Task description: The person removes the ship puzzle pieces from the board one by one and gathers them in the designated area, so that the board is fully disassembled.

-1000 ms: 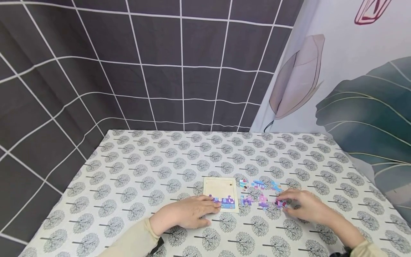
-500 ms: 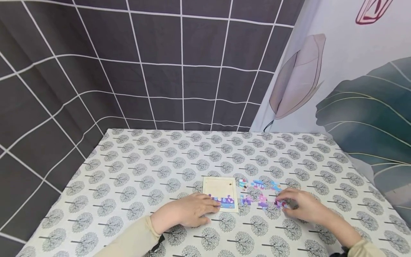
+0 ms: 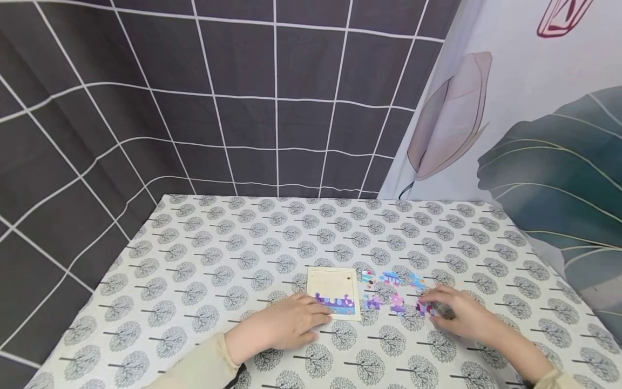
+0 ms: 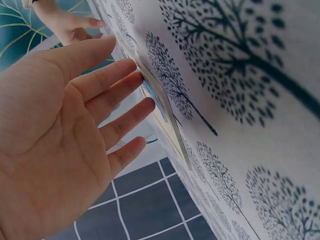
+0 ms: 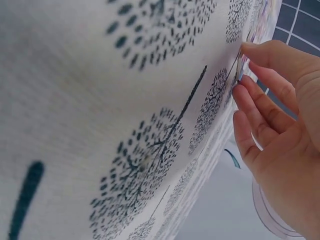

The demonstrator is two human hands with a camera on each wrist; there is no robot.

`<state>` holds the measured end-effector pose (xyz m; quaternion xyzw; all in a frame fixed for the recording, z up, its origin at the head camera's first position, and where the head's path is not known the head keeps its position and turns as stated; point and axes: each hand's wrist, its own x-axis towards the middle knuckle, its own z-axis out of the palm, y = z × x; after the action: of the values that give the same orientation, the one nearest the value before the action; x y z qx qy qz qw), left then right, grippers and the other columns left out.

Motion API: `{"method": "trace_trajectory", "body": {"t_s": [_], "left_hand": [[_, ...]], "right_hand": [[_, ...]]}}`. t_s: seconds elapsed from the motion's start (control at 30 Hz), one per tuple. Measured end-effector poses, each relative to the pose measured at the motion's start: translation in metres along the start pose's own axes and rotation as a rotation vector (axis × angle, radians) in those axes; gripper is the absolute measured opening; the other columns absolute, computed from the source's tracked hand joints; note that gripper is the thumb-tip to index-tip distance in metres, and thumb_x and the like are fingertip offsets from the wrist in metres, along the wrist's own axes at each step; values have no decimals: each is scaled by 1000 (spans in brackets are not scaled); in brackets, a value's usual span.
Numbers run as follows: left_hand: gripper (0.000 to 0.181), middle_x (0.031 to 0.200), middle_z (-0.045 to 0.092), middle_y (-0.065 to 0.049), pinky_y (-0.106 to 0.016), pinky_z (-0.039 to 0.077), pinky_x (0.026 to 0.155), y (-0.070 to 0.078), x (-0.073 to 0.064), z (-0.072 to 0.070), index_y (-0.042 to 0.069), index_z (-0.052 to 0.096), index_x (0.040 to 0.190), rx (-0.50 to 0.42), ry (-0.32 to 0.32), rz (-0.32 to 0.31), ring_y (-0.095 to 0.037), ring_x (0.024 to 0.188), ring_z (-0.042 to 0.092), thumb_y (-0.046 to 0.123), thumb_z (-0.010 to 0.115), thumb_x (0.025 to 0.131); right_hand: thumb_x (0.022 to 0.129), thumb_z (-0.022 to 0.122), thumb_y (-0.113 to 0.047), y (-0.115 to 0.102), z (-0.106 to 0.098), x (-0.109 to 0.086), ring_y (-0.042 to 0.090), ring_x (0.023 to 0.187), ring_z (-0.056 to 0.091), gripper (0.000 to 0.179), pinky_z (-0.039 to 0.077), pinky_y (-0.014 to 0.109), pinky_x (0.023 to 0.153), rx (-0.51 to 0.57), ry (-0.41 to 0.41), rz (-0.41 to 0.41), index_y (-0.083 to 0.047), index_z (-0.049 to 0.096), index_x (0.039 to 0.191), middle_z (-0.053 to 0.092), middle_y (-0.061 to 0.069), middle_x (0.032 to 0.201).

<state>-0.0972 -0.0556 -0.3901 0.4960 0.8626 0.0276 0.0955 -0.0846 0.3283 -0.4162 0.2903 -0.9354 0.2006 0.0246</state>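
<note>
A square wooden puzzle tray lies flat on the table, its lower part filled with purple and blue jigsaw pieces. My left hand rests at the tray's lower left edge; the left wrist view shows its fingers spread, fingertips at the tray's rim. Loose jigsaw pieces lie in two rows to the right of the tray, among them a pink one and a blue one. My right hand has thumb and fingertips at opposite edges of the rightmost dark pink puzzle piece, which lies on the cloth.
A white tablecloth printed with grey trees covers the table. Behind it hangs a dark curtain with a white grid. At the right is a pale curtain with large leaves.
My left hand has slid slightly left and down along the tray's edge, uncovering a little more of the pieces in it. The right hand stays almost still at the dark pink puzzle piece.
</note>
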Motion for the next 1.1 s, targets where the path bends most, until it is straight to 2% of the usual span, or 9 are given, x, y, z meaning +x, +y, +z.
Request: {"method": "trace_trajectory", "body": {"t_s": [0.2,0.37,0.6,0.83,0.97,1.1], "left_hand": [[43,140,46,6,-35,32,111,0,-4,2,18,53,132,16,20,11,-14,127,45,32,54,91],[43,140,47,5,-35,32,110,0,-7,3,17,53,132,15,24,9,-13,126,46,33,54,91],[47,141,45,6,-34,31,111,2,-8,0,16,50,135,-30,-1,-28,-15,128,44,34,54,91],[48,143,42,7,-34,30,112,5,-7,-4,18,48,137,-36,-38,-46,-15,130,41,35,52,92],[47,143,42,7,-33,30,112,5,-6,-5,19,49,136,-35,-36,-39,-15,130,42,35,53,92],[46,143,42,7,-33,30,112,4,-6,-4,19,50,135,-35,-33,-39,-15,129,42,35,53,92]], "right_hand": [[66,79,-7,-2,4,-3,0,78,58,44,55,25,64,-32,53,-14,-14,67,107,63,0,105],[65,81,-10,-7,5,-4,12,88,62,47,56,30,69,-76,88,16,-19,67,109,62,-3,109],[66,82,-10,-14,3,-1,19,94,64,48,57,37,76,-45,158,44,-13,66,111,65,-2,110],[72,79,-18,-27,-3,8,31,98,62,46,52,52,81,41,167,116,-13,65,116,63,10,117],[74,77,-18,-33,-5,15,30,98,62,43,52,51,82,38,184,113,-12,65,115,64,7,115],[72,78,-12,-34,-3,22,21,94,63,43,56,42,78,21,219,57,-9,65,113,65,7,112]]}}
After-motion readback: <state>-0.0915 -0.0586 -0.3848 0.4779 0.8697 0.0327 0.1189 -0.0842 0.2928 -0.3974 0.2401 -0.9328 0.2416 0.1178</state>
